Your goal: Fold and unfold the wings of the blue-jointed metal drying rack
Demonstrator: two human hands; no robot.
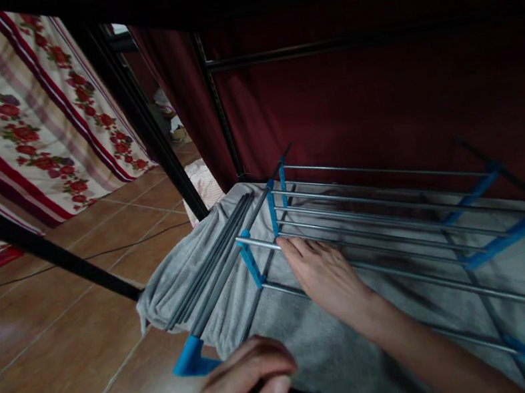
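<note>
A folding clothes-drying rack with metal rods and blue plastic joints lies on a grey blanket. My right hand is closed over one of its front rods near a blue bracket, and its fingers hide part of that rod. Lower down, my left hand hovers in front of the blanket with fingers bent and thumb apart, nothing visible between them. Beyond that hand, a blue corner piece sits at the end of a grey tube. A bundle of thin grey rods lies left of the bracket.
The grey blanket covers a bed with a black metal frame, whose bars cross at left and overhead. A dark red curtain hangs behind. At left are a floral curtain, a tiled floor and a dark cable.
</note>
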